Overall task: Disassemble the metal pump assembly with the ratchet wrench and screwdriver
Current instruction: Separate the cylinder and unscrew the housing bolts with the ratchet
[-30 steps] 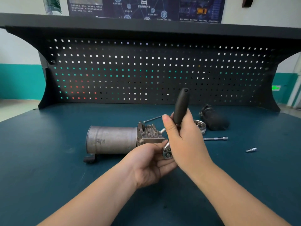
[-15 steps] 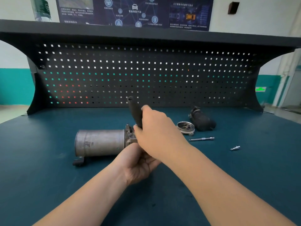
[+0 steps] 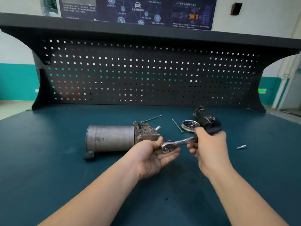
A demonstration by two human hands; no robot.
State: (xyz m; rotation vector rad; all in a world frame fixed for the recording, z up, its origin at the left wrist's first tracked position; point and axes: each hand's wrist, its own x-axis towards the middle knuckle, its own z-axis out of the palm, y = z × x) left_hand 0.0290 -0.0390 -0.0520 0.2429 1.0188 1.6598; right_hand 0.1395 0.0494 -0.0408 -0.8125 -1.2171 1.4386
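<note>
**Wrench held at both ends beside the pump**

Head view: the pump (image 3: 120, 138) lies on its side on the blue bench (image 3: 48, 176), its grey can to the left and its finned metal end to the right, where the work is. That end faces the hands, probably so the fasteners there can be reached.

The left hand (image 3: 156, 156) lies palm up just right of the finned end, its fingers curled under the round head of the ratchet wrench (image 3: 177, 143) with the thumb above it; it seems to steady the head so it stays seated. Whether a socket sits on a bolt cannot be told, as the hand hides it. The right hand (image 3: 210, 147), blurred, is wrapped round the dark handle, the end that gives leverage for swinging.

Loose parts lie apart on the far side, out of the way of the swing: two long bolts (image 3: 151, 119), a round metal cap (image 3: 189, 125), a black part (image 3: 206, 119). A small fitting (image 3: 241, 146) lies to the right.
</note>
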